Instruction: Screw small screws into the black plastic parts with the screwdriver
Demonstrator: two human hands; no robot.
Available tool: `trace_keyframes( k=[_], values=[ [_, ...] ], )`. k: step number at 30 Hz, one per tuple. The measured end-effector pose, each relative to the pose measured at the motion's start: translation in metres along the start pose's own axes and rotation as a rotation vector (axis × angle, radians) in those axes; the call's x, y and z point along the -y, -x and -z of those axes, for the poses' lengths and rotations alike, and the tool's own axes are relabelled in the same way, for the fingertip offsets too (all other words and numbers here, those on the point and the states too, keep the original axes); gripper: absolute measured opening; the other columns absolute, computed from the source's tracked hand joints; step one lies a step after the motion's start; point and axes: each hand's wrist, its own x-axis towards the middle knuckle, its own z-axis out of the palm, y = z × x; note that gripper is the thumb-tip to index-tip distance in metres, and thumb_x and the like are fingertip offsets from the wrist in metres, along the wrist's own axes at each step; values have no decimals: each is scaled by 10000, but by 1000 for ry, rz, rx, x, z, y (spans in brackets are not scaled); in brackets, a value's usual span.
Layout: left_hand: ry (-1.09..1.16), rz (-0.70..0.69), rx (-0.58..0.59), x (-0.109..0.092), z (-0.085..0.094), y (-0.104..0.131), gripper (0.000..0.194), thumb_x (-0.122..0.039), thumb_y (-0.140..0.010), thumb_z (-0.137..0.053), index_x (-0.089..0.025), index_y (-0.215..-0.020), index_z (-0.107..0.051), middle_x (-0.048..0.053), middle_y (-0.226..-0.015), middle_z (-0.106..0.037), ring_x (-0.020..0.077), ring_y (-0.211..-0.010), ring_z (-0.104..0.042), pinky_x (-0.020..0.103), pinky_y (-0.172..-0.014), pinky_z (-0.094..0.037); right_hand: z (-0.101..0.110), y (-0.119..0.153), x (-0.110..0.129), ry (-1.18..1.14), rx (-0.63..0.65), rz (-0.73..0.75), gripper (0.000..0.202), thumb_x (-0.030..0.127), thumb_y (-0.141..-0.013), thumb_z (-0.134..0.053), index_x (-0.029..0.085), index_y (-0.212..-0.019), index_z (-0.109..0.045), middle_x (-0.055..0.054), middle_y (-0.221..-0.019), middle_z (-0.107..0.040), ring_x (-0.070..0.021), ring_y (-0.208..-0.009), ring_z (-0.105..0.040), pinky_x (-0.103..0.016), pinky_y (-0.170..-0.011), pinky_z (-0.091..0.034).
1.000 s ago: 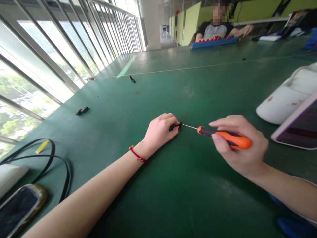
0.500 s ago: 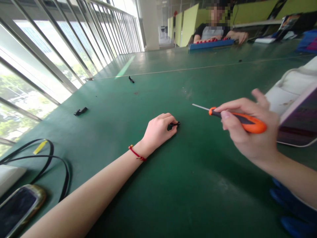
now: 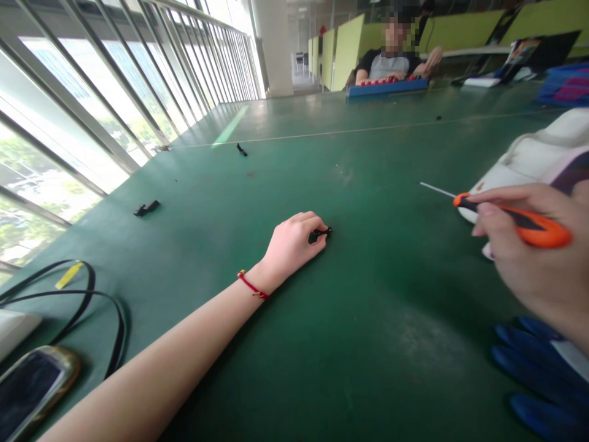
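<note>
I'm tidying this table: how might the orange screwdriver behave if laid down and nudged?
The screwdriver may roll, since its handle looks rounded. Its weight probably sits handleward, given the thin shaft. That shaft, straight and seemingly metal, should feel stiff.

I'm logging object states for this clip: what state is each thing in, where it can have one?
Held black part: pinched, one end protruding
Left grip: closed on the held black part
Screwdriver: held, tip apart from that part
Right grip: closed around the screwdriver
Two loose black parts: lying apart
Cable: loosely looped
Phone-like device: face up, screen dark
Blue glove: lying on the table
</note>
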Motion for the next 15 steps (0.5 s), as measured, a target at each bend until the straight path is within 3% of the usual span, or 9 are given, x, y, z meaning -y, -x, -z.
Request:
trace_keyframes(
  k=[2, 5, 6, 8, 9, 12, 15],
  values=[
    [0, 0, 0, 0, 0, 0, 102, -173, -779, -539, -174, -816, -634, 20, -870, -673, 150, -818, -616, 262, -748, -499, -7, -2, 15, 132, -88, -7, 98, 240, -810, -568, 292, -876, -618, -1, -680, -579, -197, -622, -542, -626, -1046, -197],
    [-1, 3, -1, 0, 0, 0, 104, -174, -781, -534, -175, -824, -629, 17, -868, -667, 150, -817, -611, 263, -749, -496, -28, -3, 33, -21, 15, 128, 151, 190, -745, -628, 256, -877, -595, 19, -696, -622, -164, -609, -584, -526, -1013, -351],
    [-2, 3, 1, 0, 0, 0, 104, -174, -780, -533, -176, -825, -627, 16, -865, -665, 151, -816, -609, 264, -749, -495, -36, -3, 36, -62, 45, 160, 184, 182, -716, -652, 245, -877, -589, 24, -681, -619, -165, -604, -594, -499, -954, -406],
    [-3, 4, 8, 0, 0, 0, 102, -168, -775, -533, -178, -822, -622, 17, -858, -659, 151, -814, -605, 262, -749, -493, -51, 0, 37, -111, -23, 146, 184, 144, -697, -643, 234, -843, -575, 6, -718, -616, -181, -673, -600, -393, -732, -492],
    [-3, 7, 10, 0, 0, 0, 100, -164, -770, -533, -179, -820, -619, 18, -857, -657, 152, -814, -603, 261, -750, -492, -57, 2, 35, -156, -54, 168, 193, 133, -684, -644, 227, -836, -571, -2, -733, -609, -177, -679, -589, -341, -622, -488],
    [-3, 23, 15, -1, 0, -1, 103, -151, -758, -532, -179, -819, -610, 19, -854, -650, 154, -812, -596, 261, -747, -490, -63, 7, 30, -160, -5, 298, 179, 105, -680, -613, 221, -801, -550, 23, -649, -584, -159, -627, -558, -352, -639, -474],
    [-1, 28, 21, -1, 1, -1, 107, -143, -752, -528, -177, -818, -605, 19, -853, -643, 155, -812, -589, 260, -738, -486, -58, 9, 29, -163, 10, 310, 161, 92, -692, -581, 217, -783, -537, 34, -600, -566, -139, -561, -530, -363, -644, -472]
  ],
)
